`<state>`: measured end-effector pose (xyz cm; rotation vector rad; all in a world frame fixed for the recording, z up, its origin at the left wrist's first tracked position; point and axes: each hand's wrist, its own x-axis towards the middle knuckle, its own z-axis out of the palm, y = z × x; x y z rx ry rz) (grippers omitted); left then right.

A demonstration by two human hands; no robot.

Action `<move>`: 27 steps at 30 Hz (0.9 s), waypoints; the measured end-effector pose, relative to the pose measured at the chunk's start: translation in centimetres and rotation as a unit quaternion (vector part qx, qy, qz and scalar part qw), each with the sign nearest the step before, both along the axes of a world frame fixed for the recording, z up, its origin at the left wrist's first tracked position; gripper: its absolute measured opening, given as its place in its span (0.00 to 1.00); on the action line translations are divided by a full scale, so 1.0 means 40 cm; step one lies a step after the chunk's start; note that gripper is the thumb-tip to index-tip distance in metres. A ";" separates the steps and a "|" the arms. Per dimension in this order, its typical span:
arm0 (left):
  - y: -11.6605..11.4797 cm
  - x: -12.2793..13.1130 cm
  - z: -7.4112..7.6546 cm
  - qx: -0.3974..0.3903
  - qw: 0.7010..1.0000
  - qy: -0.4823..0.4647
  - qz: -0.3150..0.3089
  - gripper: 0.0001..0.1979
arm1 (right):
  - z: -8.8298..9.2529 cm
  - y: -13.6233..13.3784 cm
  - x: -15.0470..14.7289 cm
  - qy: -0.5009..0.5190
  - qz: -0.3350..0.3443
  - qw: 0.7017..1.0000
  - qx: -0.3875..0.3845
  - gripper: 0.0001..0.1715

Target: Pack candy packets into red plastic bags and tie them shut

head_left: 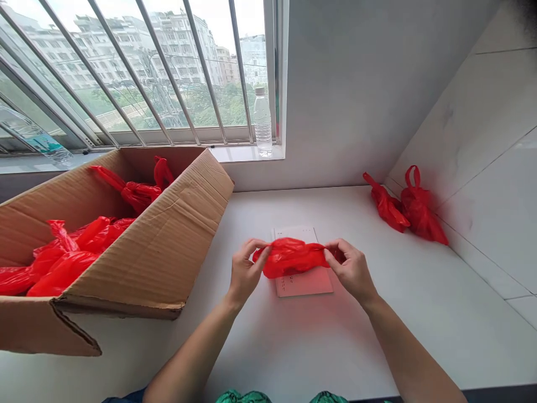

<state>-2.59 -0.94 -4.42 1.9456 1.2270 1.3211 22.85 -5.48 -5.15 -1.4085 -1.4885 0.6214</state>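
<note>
The left hand [245, 271] has one end of a crumpled red plastic bag [293, 256] in a closed grip, thumb against fingers. The right hand [350, 268] pinches the other end the same way. The bag spans between the two grips, over a white card [304, 284] lying on the table [293, 347] directly beneath them. Left of the grips stands an open cardboard box [168, 240] holding a heap of red bags [67, 254]. Well to the right, two knotted red bags [405, 210] lie against the wall [482, 140]. Beyond the grips, a water bottle [263, 123] stands on the window sill [247, 152].
</note>
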 end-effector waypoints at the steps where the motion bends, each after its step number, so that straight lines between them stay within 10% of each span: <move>1: 0.004 -0.009 0.004 -0.040 0.998 -0.056 0.015 0.09 | 0.000 0.002 0.009 0.035 -0.016 0.999 -0.009 0.11; 9: -0.034 0.010 0.084 -0.099 0.989 -0.093 -0.063 0.30 | 0.021 -0.009 0.010 0.067 -0.006 0.998 -0.006 0.13; 12: -0.059 0.018 0.124 -0.037 0.996 -0.041 -0.073 0.14 | 0.050 -0.026 0.003 0.035 -0.048 0.997 0.039 0.20; 16: -0.089 0.009 0.158 0.054 0.990 -0.024 -0.129 0.05 | 0.102 -0.067 -0.016 0.017 -0.139 0.961 0.238 0.19; 19: -0.110 0.006 0.167 0.081 0.981 -0.017 -0.175 0.08 | 0.145 -0.093 -0.050 -0.041 -0.035 0.932 0.359 0.16; 23: -0.130 0.004 0.155 0.079 0.978 -0.003 -0.194 0.06 | 0.171 -0.088 -0.086 -0.207 0.157 0.946 0.192 0.11; 27: -0.135 -0.004 0.133 0.042 0.978 -0.026 -0.203 0.06 | 0.134 -0.057 -0.083 -0.325 0.179 0.929 -0.013 0.19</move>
